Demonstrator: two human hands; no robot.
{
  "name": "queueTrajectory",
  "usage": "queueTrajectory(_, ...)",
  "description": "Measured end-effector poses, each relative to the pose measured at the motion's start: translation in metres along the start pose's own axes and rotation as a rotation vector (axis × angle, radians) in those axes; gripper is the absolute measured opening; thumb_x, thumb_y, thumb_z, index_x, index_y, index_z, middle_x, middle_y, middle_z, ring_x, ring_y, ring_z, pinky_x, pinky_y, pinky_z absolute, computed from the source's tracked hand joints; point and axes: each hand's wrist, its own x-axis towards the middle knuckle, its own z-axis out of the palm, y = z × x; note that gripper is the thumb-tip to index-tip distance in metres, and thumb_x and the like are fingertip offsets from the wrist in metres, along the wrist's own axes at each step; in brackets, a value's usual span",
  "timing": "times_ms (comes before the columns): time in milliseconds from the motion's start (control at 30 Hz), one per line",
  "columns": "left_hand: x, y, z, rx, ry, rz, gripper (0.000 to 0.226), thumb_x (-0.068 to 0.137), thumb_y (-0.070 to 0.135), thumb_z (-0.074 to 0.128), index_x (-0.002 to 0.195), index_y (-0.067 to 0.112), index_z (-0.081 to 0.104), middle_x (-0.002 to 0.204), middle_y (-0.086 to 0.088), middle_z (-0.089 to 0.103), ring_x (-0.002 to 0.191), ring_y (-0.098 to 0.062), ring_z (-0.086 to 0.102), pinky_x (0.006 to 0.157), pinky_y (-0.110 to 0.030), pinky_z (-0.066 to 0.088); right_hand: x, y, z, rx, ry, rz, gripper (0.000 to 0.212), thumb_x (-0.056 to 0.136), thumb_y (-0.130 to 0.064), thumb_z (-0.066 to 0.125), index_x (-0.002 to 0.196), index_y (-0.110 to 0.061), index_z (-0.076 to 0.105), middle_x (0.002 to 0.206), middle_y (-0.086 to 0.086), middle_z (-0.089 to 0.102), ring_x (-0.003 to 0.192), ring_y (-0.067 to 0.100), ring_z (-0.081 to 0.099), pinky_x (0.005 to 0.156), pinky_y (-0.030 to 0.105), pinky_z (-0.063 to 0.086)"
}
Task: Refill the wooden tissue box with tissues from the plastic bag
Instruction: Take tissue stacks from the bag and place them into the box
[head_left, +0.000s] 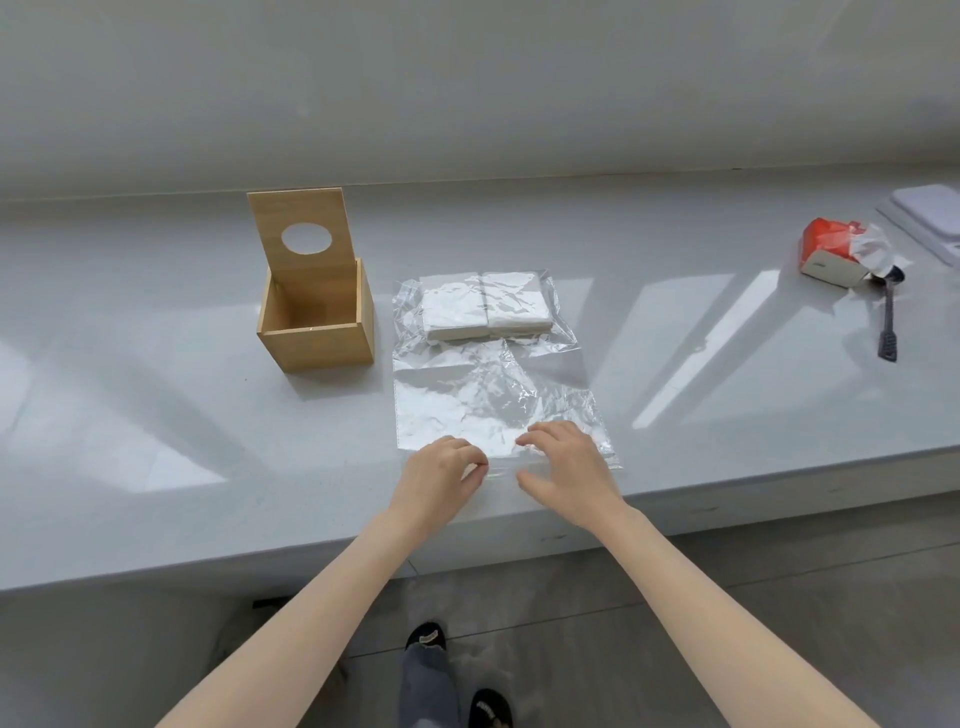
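Observation:
An empty wooden tissue box (318, 343) stands on the grey counter, left of centre. Its lid (304, 234), with a round hole, stands upright at the back. A clear plastic bag (488, 395) lies flat to the right of the box. Two white tissue stacks (485, 306) sit side by side in the bag's far end. My left hand (441, 480) and my right hand (566, 467) rest on the bag's near edge, by the counter's front. The left fingers are curled and pinch the plastic rim. The right hand's fingers and thumb are spread over the same rim.
A torn red and white package (836, 252) with crumpled white paper lies at the far right. A dark-handled tool (889, 325) lies next to it. A pale flat tray (930, 210) sits in the back right corner. The counter's front edge (311, 556) runs just below my hands.

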Motion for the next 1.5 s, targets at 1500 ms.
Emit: queueTrajectory(1500, 0.011, -0.014, 0.023, 0.182, -0.283, -0.094, 0.048, 0.093, 0.037, 0.046, 0.14, 0.029, 0.036, 0.156, 0.005, 0.022, 0.146, -0.014, 0.014, 0.116, -0.033, 0.019, -0.022, 0.015, 0.012, -0.225, -0.14, -0.046, 0.051, 0.091, -0.029, 0.045, 0.141, -0.017, 0.039, 0.156, 0.005, 0.026, 0.139, 0.023, 0.029, 0.111, 0.037, 0.026)
